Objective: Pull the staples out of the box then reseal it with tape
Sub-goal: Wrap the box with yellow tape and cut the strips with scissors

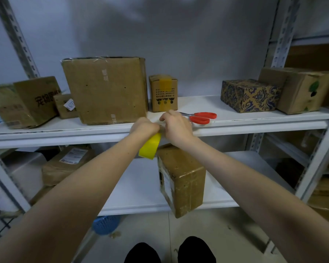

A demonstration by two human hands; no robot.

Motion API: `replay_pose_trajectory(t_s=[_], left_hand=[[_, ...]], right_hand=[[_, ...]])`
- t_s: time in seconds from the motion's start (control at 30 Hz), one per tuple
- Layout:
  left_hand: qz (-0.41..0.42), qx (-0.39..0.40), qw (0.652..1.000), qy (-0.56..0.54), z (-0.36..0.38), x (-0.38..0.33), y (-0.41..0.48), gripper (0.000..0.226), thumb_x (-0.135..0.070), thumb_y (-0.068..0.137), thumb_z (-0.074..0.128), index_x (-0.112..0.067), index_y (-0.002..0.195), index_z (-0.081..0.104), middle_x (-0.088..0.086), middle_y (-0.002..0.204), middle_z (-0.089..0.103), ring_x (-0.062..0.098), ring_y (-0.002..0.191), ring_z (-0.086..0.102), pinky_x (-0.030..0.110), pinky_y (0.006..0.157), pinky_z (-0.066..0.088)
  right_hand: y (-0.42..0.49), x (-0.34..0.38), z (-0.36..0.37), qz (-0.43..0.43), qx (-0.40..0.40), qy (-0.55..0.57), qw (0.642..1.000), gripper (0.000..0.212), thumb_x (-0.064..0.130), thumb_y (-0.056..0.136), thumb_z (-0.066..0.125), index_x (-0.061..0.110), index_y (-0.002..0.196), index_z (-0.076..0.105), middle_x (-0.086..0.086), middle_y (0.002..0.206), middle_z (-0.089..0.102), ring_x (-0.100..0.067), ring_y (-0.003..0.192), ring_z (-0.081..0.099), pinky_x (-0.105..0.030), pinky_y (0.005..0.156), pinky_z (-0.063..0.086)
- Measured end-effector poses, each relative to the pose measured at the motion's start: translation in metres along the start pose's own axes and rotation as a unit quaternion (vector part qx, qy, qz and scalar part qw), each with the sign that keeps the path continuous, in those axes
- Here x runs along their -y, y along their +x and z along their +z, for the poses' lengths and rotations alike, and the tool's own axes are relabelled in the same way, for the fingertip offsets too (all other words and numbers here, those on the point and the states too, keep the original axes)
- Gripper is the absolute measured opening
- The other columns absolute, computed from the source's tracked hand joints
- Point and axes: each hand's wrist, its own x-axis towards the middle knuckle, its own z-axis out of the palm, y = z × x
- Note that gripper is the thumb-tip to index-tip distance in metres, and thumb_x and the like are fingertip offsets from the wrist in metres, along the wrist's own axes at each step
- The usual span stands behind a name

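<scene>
Our left hand [143, 126] gripped the yellow tape roll [149, 147]; our right hand [176, 124] seemingly pinched its end. Resealing, we judged, remained undone.

On the upper shelf [235, 103], a big box [104, 90] stood left of a small box [163, 93]. Scissors [201, 117] lay before the small box, rightward. A third box [180, 179] sat on the lower shelf [133, 186].

— What does the person wear?
— Little shows. The left hand [143, 127] and right hand [176, 126] are bare, forearms [84, 183] too, to the near edge. At the bottom, two black shapes [142, 252]: shoes or trouser legs, unclear.
</scene>
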Motion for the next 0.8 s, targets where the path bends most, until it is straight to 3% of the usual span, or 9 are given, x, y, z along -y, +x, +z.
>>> replay_pose_trajectory(t_s=[0.13, 0.33, 0.43, 0.5, 0.57, 0.67, 0.73, 0.8], left_hand=[[-0.001, 0.007, 0.999, 0.031, -0.008, -0.008, -0.001, 0.036, -0.042, 0.085, 0.062, -0.01, 0.101, 0.055, 0.012, 0.118, 0.06, 0.029, 0.107, 0.058, 0.031, 0.076, 0.042], [0.009, 0.033, 0.999, 0.036, -0.025, -0.021, -0.005, 0.032, -0.031, 0.085, 0.062, -0.008, 0.108, 0.057, 0.01, 0.105, 0.057, 0.025, 0.096, 0.058, 0.031, 0.074, 0.043], [0.015, -0.002, 1.0, 0.015, -0.03, -0.027, -0.005, 0.016, -0.023, 0.083, 0.063, -0.008, 0.085, 0.058, 0.009, 0.098, 0.059, 0.024, 0.086, 0.058, 0.031, 0.073, 0.047], [0.026, -0.036, 0.999, 0.007, -0.028, -0.028, -0.008, 0.02, -0.02, 0.082, 0.062, -0.011, 0.068, 0.051, 0.008, 0.089, 0.059, 0.024, 0.078, 0.057, 0.03, 0.07, 0.047], [0.04, -0.059, 0.997, 0.012, -0.025, -0.029, -0.014, 0.02, -0.017, 0.081, 0.059, -0.012, 0.065, 0.049, 0.009, 0.081, 0.057, 0.025, 0.072, 0.054, 0.028, 0.061, 0.041], [0.069, -0.087, 0.994, 0.017, -0.021, -0.028, -0.024, 0.01, -0.013, 0.078, 0.056, -0.004, 0.079, 0.061, 0.023, 0.087, 0.061, 0.03, 0.087, 0.064, 0.025, 0.049, 0.029], [0.084, -0.103, 0.991, 0.021, -0.017, -0.025, -0.026, 0.007, -0.013, 0.076, 0.056, -0.009, 0.07, 0.057, 0.017, 0.097, 0.064, 0.029, 0.097, 0.064, 0.024, 0.049, 0.027], [0.09, -0.121, 0.988, 0.032, -0.012, -0.023, -0.03, 0.015, -0.014, 0.075, 0.056, -0.013, 0.061, 0.05, 0.017, 0.094, 0.066, 0.031, 0.092, 0.065, 0.024, 0.051, 0.03]], right_hand=[[0.003, -0.005, 0.004, -0.013, 0.06, -0.034, 0.998, 0.044, 0.005, 0.083, 0.055, 0.018, 0.125, 0.056, -0.004, 0.125, 0.056, -0.027, 0.116, 0.052, -0.036, 0.085, 0.042], [0.001, -0.01, -0.003, -0.019, 0.082, -0.008, 0.996, 0.047, 0.003, 0.084, 0.05, 0.02, 0.128, 0.056, -0.005, 0.126, 0.056, -0.029, 0.116, 0.053, -0.04, 0.086, 0.048], [-0.001, -0.011, -0.004, -0.022, 0.088, 0.0, 0.996, 0.046, 0.001, 0.084, 0.049, 0.017, 0.128, 0.056, -0.008, 0.126, 0.056, -0.031, 0.115, 0.054, -0.039, 0.085, 0.046], [-0.001, -0.012, -0.003, -0.012, 0.083, 0.014, 0.996, 0.043, 0.0, 0.083, 0.049, 0.014, 0.123, 0.058, -0.01, 0.122, 0.057, -0.032, 0.111, 0.055, -0.038, 0.083, 0.046], [-0.001, -0.013, -0.001, -0.008, 0.084, 0.026, 0.996, 0.04, -0.001, 0.082, 0.049, 0.011, 0.119, 0.059, -0.011, 0.119, 0.058, -0.033, 0.11, 0.056, -0.038, 0.082, 0.047], [0.001, -0.017, -0.002, -0.011, 0.099, 0.036, 0.994, 0.043, -0.002, 0.082, 0.048, 0.009, 0.123, 0.057, -0.013, 0.123, 0.056, -0.031, 0.115, 0.052, -0.036, 0.088, 0.044], [0.003, -0.018, -0.004, -0.004, 0.108, 0.046, 0.993, 0.047, -0.002, 0.083, 0.048, 0.008, 0.129, 0.053, -0.013, 0.129, 0.054, -0.029, 0.12, 0.049, -0.035, 0.093, 0.042], [0.004, -0.02, -0.005, 0.006, 0.115, 0.064, 0.991, 0.052, -0.004, 0.083, 0.047, 0.007, 0.134, 0.05, -0.013, 0.134, 0.052, -0.029, 0.124, 0.048, -0.034, 0.097, 0.041]])
